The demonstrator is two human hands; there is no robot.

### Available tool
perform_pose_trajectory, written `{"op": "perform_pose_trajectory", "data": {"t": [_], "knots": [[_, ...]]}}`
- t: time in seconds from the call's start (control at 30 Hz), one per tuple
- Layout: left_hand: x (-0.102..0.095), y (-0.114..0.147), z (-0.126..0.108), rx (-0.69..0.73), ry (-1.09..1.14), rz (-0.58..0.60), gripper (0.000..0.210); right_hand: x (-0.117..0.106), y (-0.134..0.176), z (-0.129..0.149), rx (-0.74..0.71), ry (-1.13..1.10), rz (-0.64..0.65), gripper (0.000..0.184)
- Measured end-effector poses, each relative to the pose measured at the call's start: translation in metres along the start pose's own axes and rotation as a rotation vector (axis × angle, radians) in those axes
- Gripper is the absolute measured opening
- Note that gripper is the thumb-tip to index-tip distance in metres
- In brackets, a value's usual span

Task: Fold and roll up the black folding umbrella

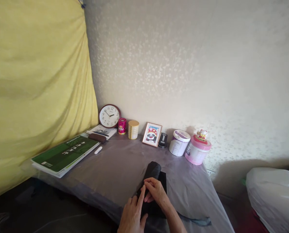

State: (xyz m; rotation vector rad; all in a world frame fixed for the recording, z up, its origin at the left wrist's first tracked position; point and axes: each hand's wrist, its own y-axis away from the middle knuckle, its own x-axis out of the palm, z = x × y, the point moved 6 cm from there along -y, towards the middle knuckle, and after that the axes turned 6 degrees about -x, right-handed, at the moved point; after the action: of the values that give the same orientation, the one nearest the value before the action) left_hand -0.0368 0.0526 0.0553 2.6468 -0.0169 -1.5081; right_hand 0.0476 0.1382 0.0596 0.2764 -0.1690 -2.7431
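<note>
A dark bundle of rolled black cloth (153, 169) lies on the grey-covered table near its front edge, its rounded end pointing away from me. A flatter black part (163, 180) shows along its right side. My left hand (133, 212) rests against the bundle's near left side, index finger stretched forward and thumb apart. My right hand (156, 193) lies over the middle of the bundle, thumb and forefinger pinched together at the cloth, close to the left fingertip. What sits between those fingers is largely hidden. A dark grey strip (198, 221) trails out to the right beneath my right wrist.
Along the wall stand a clock (110, 116), a pink can (122, 126), a yellow can (133, 130), a framed panda picture (152, 134), a black stand (163, 140) and two tubs (179, 143). Green book (64, 152), brown case (97, 138) and white object (98, 150) lie left.
</note>
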Motion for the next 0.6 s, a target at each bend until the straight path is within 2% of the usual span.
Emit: {"op": "perform_pose_trajectory", "data": {"t": [0.1, 0.23, 0.3, 0.47, 0.6], "knots": [[-0.003, -0.001, 0.000, -0.022, -0.017, 0.025, 0.073, -0.004, 0.002, 0.005, -0.111, 0.151, -0.045, 0.028], [0.002, -0.003, 0.005, -0.008, 0.028, 0.026, 0.072, -0.006, 0.014, 0.027, -0.465, 0.447, -0.105, 0.019], [0.006, -0.005, 0.008, -0.009, 0.040, 0.024, 0.071, -0.006, 0.018, 0.033, -0.580, 0.557, -0.102, 0.021], [0.007, -0.007, 0.007, -0.029, 0.004, 0.076, 0.071, -0.009, 0.007, 0.031, -0.732, 0.709, -0.029, 0.025], [0.003, -0.009, 0.003, -0.053, -0.049, 0.152, 0.072, -0.014, -0.014, 0.026, -0.729, 0.789, -0.010, 0.031]]}}
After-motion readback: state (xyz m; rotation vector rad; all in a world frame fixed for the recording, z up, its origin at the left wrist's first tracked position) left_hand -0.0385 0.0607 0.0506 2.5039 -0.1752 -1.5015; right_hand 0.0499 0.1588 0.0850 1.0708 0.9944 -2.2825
